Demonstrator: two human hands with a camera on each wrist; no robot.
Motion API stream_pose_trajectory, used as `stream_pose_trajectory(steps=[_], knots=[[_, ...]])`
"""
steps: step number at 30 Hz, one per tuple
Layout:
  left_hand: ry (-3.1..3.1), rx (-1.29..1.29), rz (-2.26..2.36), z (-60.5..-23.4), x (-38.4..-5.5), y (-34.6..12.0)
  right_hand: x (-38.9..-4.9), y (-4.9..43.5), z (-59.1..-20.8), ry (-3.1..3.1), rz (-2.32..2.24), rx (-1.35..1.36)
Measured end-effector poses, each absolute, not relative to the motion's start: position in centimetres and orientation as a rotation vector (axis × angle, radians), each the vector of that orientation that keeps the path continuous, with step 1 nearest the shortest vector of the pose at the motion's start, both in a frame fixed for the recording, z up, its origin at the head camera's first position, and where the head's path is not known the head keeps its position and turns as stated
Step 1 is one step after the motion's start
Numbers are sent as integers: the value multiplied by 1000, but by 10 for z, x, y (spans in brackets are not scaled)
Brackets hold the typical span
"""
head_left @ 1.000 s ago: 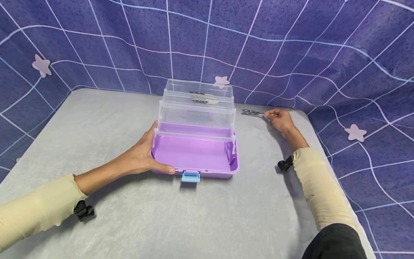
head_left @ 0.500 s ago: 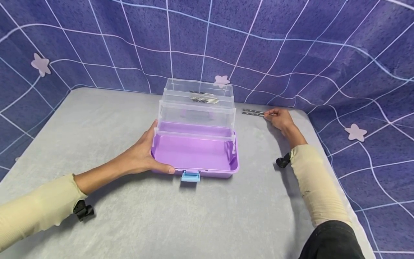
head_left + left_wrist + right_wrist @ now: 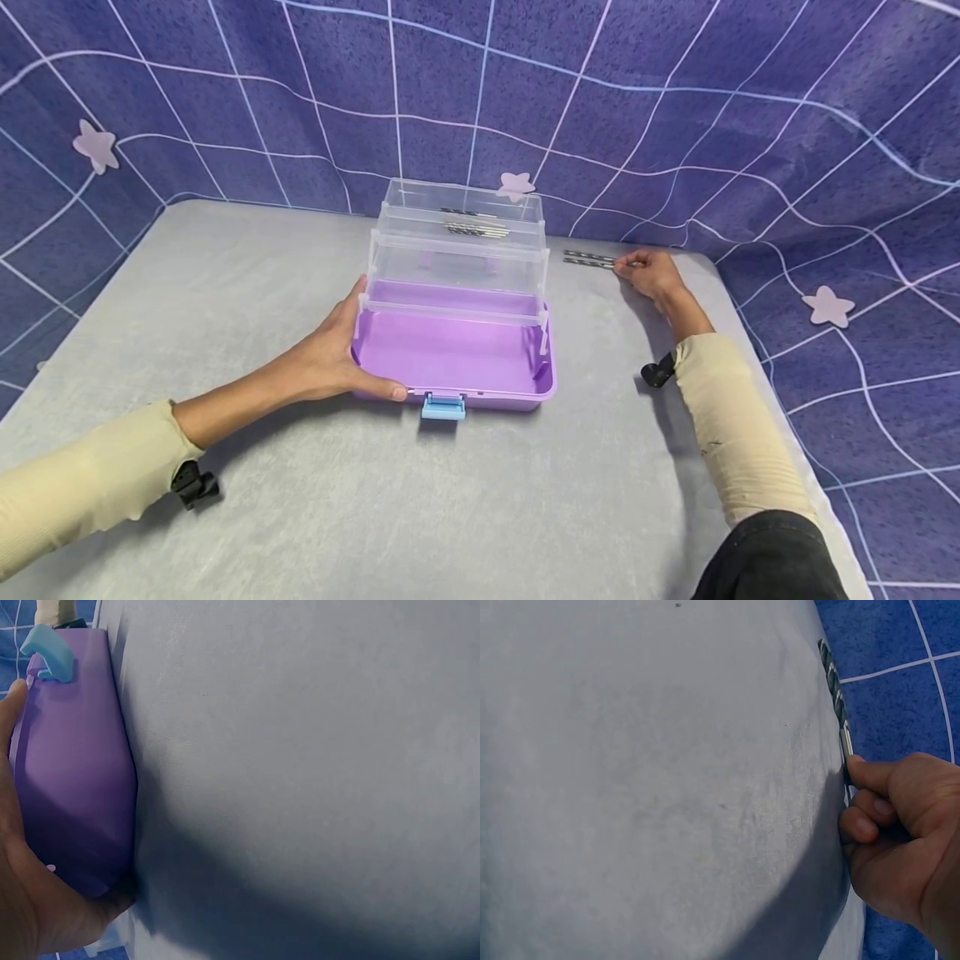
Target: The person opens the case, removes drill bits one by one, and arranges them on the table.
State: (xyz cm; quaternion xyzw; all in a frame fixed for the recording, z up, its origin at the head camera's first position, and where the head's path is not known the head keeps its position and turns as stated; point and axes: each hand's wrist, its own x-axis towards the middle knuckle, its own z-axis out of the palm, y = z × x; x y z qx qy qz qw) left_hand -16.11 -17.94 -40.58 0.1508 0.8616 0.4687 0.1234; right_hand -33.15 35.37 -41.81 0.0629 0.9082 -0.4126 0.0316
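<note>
In the head view a purple toolbox (image 3: 453, 354) stands open, with clear tiered trays (image 3: 457, 258) raised at its back. My left hand (image 3: 330, 354) grips its left side, thumb along the front rim near the blue latch (image 3: 444, 407). The left wrist view shows that hand (image 3: 45, 900) around the box's end. Several drill bits (image 3: 476, 230) lie in the upper trays. To the right of the box, two more drill bits (image 3: 588, 263) lie side by side on the table. My right hand (image 3: 651, 275) pinches the shank end of a drill bit (image 3: 835, 686) there; its fingertips partly hide the shanks.
The grey table (image 3: 480, 500) runs up to a purple-blue grid-patterned cloth (image 3: 300, 83) with pale stars. That cloth rises behind the box and falls along the right side. The right hand works near the table's back right edge.
The two drill bits by my right hand lie slightly farther apart than a second ago. My right forearm has shifted slightly left; the left hand and toolbox have stayed put.
</note>
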Motion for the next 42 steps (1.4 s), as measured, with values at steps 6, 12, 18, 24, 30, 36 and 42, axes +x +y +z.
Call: stream_pose_trajectory(steps=[6,12,18,24,30,36,42], knots=[[2503,438,1382,-406,-161,-180,-332,355,-419,2813,-1268,176],[2473,465,1425,-407,-161,-178,-332,356,-421,2802,-1326,194],[2480,446,1406,-409,-162,-179,-333,351,-418,2724,-1511,233],[2502,494,1426,-414,-163,-179,-336,347,-414,2804,-1477,211],[2486,460,1405,-410,-161,-178,-337,339,-407,2823,-1491,197],[2482,442,1400,-408,-161,-178,-338,328,-397,2819,-1517,135],[2491,433,1396,-407,-161,-179,-342,320,-387,2782,-1583,107]])
